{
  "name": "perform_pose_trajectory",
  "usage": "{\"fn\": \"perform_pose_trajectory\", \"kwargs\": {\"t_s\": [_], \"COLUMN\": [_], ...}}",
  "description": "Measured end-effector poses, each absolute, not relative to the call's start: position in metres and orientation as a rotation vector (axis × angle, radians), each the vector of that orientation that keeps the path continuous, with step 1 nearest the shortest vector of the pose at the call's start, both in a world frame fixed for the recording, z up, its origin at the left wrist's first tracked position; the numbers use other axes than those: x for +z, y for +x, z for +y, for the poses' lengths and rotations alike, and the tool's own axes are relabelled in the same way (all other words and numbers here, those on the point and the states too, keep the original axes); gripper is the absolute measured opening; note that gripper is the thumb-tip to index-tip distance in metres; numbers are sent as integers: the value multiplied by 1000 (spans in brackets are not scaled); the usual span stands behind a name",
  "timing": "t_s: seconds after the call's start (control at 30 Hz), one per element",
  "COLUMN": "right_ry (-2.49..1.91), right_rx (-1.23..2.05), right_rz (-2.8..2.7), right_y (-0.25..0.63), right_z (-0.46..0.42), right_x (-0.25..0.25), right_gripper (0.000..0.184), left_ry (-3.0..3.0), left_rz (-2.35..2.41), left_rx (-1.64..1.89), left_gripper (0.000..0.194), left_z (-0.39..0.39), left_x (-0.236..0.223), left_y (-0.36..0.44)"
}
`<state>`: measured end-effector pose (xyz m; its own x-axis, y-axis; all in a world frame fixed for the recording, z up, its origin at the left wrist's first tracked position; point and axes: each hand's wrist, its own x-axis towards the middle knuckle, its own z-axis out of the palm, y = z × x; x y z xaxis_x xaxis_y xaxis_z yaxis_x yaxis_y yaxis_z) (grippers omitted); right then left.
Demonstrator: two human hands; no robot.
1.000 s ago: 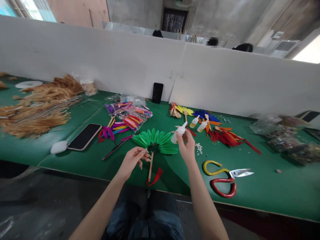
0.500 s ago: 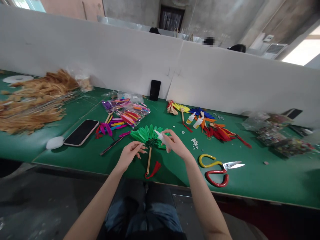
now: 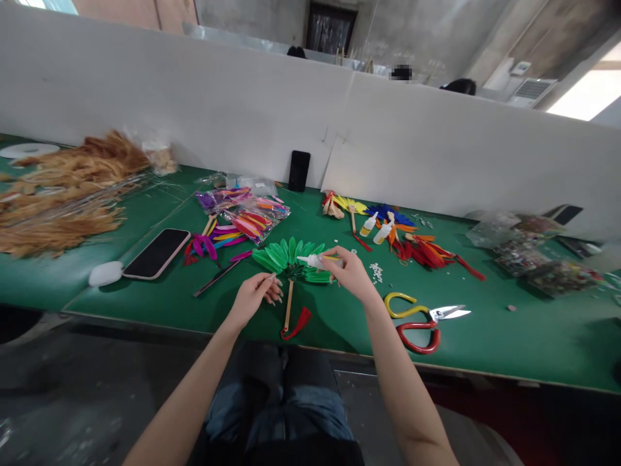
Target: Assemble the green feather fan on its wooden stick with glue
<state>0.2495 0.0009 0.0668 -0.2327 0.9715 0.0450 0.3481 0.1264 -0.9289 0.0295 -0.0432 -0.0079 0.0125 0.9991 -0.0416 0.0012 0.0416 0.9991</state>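
A green feather fan (image 3: 286, 257) with a wooden stick and a red tassel (image 3: 295, 323) lies on the green table (image 3: 509, 343) in front of me. My right hand (image 3: 350, 275) grips a small white glue bottle (image 3: 316, 261), laid nearly flat, its nozzle pointing left over the fan's hub. My left hand (image 3: 255, 296) hovers just left of the stick with fingertips pinched together; what they hold is too small to see.
Red-and-yellow scissors (image 3: 420, 320) lie right of my right arm, small white beads (image 3: 375, 272) beside it. Coloured feather bags (image 3: 245, 217), a phone (image 3: 156, 253), a white oval object (image 3: 105, 272), tan feathers (image 3: 63, 194), two more glue bottles (image 3: 377, 228) and finished fans sit farther back. A white partition stands behind.
My right hand lowered the glue bottle from upright above the fan and tipped it sideways, nozzle to the left over the hub. My left hand stayed pinched beside the stick.
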Motion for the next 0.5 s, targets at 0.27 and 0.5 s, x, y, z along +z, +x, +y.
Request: {"fn": "perform_pose_trajectory", "kwargs": {"t_s": [0.27,0.5], "right_ry": [-1318,-1309], "right_rx": [997,963], "right_rz": [-1519,-1476], "right_y": [238,234], "right_z": [11,19], "right_x": [62,51], "right_gripper": [38,43], "left_ry": [1163,1119], "left_rz": [1297,1286], "left_rx": [1185,1189], "left_gripper": [28,35], "left_z": [-45,-45], "left_x": [-5,-3], "left_y": [32,32]}}
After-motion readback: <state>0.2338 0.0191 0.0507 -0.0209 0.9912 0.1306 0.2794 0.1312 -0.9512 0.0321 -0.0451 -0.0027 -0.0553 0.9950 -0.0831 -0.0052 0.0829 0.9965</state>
